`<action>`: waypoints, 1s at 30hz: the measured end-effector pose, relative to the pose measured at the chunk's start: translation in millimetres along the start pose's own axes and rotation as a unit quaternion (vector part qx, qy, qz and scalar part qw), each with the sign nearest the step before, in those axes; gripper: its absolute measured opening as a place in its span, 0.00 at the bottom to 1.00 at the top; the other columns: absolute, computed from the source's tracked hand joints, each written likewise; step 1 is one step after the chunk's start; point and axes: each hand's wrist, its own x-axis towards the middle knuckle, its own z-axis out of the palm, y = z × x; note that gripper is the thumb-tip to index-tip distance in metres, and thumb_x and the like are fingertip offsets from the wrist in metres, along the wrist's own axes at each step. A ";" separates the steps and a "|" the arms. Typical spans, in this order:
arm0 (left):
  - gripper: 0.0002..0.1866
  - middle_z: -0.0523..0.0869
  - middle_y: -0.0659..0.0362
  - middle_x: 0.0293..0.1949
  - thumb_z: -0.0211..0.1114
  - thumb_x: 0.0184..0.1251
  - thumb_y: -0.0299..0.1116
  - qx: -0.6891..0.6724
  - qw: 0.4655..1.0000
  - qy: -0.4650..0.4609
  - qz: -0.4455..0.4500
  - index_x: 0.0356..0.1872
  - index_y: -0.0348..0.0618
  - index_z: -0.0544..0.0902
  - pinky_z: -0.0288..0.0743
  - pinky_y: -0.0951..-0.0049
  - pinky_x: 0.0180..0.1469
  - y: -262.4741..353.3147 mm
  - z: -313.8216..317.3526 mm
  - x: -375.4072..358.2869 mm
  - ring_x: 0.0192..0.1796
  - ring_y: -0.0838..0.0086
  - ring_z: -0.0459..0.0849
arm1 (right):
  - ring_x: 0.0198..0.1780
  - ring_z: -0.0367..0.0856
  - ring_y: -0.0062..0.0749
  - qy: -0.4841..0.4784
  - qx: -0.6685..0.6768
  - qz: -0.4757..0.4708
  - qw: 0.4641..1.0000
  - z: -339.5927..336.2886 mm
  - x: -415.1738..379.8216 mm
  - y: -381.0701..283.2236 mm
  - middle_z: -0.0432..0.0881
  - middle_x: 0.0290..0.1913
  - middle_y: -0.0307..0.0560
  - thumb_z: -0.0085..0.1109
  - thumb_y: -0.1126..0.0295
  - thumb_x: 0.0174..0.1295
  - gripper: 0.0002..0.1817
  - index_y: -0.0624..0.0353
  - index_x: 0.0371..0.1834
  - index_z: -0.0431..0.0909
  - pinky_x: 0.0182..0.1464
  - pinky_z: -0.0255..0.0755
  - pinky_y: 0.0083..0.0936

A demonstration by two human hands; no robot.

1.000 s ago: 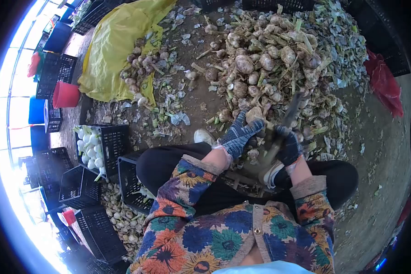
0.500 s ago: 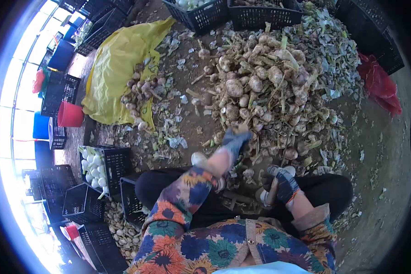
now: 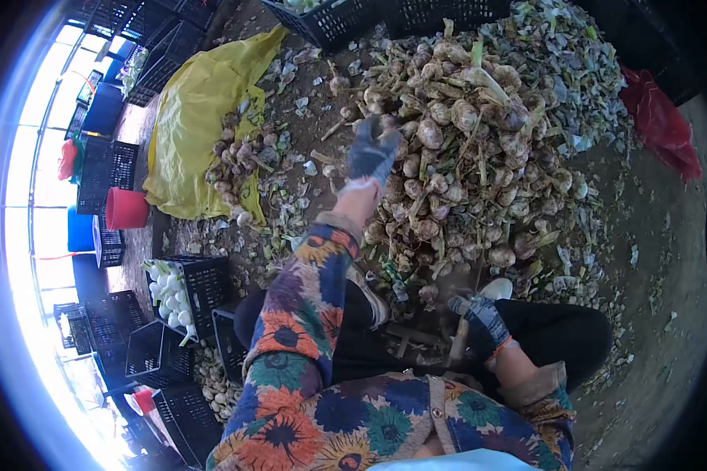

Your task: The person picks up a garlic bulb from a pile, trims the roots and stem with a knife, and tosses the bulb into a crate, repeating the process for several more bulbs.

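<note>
My left hand, in a grey-blue work glove, reaches over the left upper side of a heap of garlic bulbs. Its thumb and fingers are apart, right at a bulb; no firm grip shows. Low in front of my body, my right hand, gloved too, is closed around a tool with a wooden handle. A thin dark line rises above that fist, too blurred to make out. Between my legs, near the right hand, a low wooden piece is partly visible.
A heap of peeled skins lies behind the garlic. Left are a yellow sheet with more bulbs, a red bucket and a black crate of white trimmed bulbs. A red net bag lies right; a black crate stands behind.
My left hand has moved away from the near edge of the heap, up and leftward to its far left side. My right hand has turned slightly, staying low with the handle.
</note>
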 end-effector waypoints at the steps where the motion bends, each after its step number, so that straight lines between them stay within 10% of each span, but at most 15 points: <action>1: 0.37 0.77 0.49 0.54 0.70 0.52 0.43 0.088 0.994 0.037 0.046 0.63 0.42 0.64 0.72 0.72 0.53 -35.2 8.6 5.6 0.51 0.62 0.79 | 0.35 0.79 0.34 0.011 -0.008 -0.001 1.000 1.8 -0.4 4.8 0.82 0.36 0.44 0.54 0.62 0.61 0.15 0.61 0.44 0.77 0.42 0.71 0.28; 5: 0.48 0.73 0.45 0.58 0.73 0.46 0.44 0.184 0.981 0.004 0.065 0.66 0.36 0.56 0.69 0.66 0.58 -89.9 25.3 29.0 0.58 0.57 0.74 | 0.40 0.79 0.34 0.026 -0.191 -0.045 0.980 16.9 -7.8 -33.0 0.81 0.35 0.48 0.55 0.64 0.59 0.14 0.59 0.45 0.78 0.45 0.71 0.29; 9: 0.53 0.71 0.45 0.58 0.77 0.41 0.42 0.131 0.990 -0.045 0.032 0.66 0.35 0.52 0.69 0.66 0.59 -109.2 39.8 51.0 0.58 0.58 0.73 | 0.43 0.79 0.33 -0.048 -0.519 -0.330 0.787 7.4 4.3 -12.4 0.81 0.39 0.50 0.54 0.64 0.60 0.13 0.60 0.42 0.80 0.47 0.70 0.30; 10: 0.53 0.72 0.45 0.57 0.78 0.40 0.41 0.126 0.991 -0.046 0.021 0.65 0.35 0.52 0.69 0.66 0.59 -104.1 39.3 50.4 0.58 0.59 0.74 | 0.42 0.79 0.33 -0.016 -0.275 -0.041 0.960 19.0 2.0 -23.9 0.81 0.38 0.51 0.57 0.63 0.59 0.12 0.56 0.41 0.81 0.44 0.71 0.29; 20: 0.49 0.77 0.53 0.51 0.81 0.34 0.36 -0.329 0.917 -0.224 0.003 0.60 0.40 0.59 0.71 0.67 0.56 -134.5 33.0 45.4 0.52 0.69 0.76 | 0.43 0.79 0.34 0.021 -0.216 -0.080 0.973 38.1 3.2 -65.5 0.81 0.40 0.52 0.64 0.62 0.54 0.24 0.65 0.49 0.71 0.47 0.70 0.29; 24: 0.50 0.77 0.55 0.50 0.82 0.34 0.39 -0.113 0.964 -0.204 0.126 0.59 0.39 0.59 0.69 0.69 0.57 -87.9 -38.0 -5.3 0.52 0.70 0.76 | 0.42 0.80 0.45 0.081 -0.385 -0.214 0.894 14.0 26.7 -27.4 0.80 0.40 0.59 0.62 0.63 0.53 0.24 0.64 0.50 0.71 0.46 0.72 0.32; 30: 0.48 0.77 0.58 0.51 0.82 0.35 0.38 0.042 0.977 -0.182 0.105 0.58 0.39 0.61 0.68 0.70 0.58 -92.0 -151.5 -49.2 0.55 0.73 0.73 | 0.43 0.79 0.50 0.073 -0.574 -0.139 0.804 68.5 50.2 -56.8 0.79 0.39 0.62 0.61 0.57 0.51 0.23 0.61 0.45 0.74 0.44 0.73 0.39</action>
